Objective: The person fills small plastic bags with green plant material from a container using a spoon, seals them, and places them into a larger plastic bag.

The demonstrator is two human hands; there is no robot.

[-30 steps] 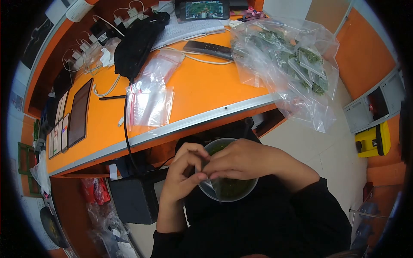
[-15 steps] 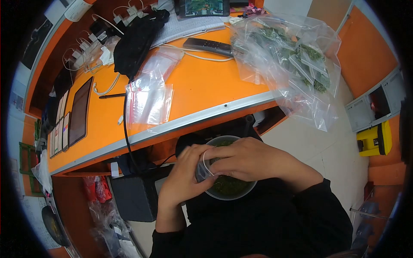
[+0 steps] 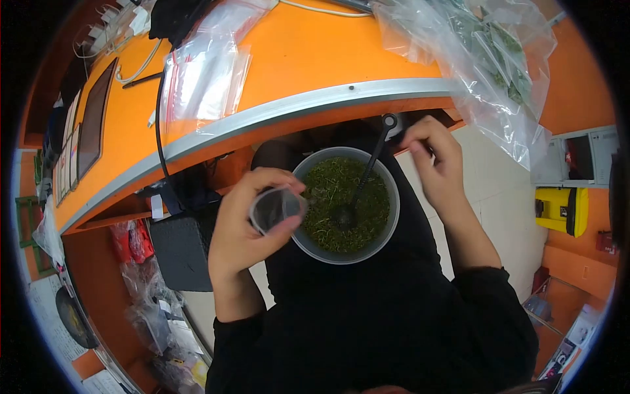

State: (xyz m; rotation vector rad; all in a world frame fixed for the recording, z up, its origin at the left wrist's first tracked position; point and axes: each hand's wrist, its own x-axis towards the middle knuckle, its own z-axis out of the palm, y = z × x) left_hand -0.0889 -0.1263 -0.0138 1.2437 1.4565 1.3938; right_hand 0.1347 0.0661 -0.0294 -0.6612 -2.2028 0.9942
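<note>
My left hand (image 3: 235, 226) is closed around a small clear plastic cup (image 3: 270, 209), tilted with its mouth toward me, at the left rim of a bowl. The grey bowl (image 3: 396, 213) rests on my lap and holds chopped green plant bits (image 3: 328, 187). A black spoon (image 3: 372, 161) stands in it, its head sunk in the greens and its long handle leaning over the far right rim. My right hand (image 3: 438, 161) is raised just right of the handle, apart from it, with bent fingers and thumb spread and nothing visible between them.
On the orange desk (image 3: 315, 52) lie clear zip bags (image 3: 207, 79), a tablet (image 3: 95, 118) and a black cable (image 3: 159, 125). A large clear bag of green leaves (image 3: 485, 59) hangs over the desk's right edge. A black box (image 3: 180, 249) stands left of my legs.
My hands have parted: the right moved off the cup to the right, the left moved left with the cup. The bowl and spoon now show fully. The view has tilted down.
</note>
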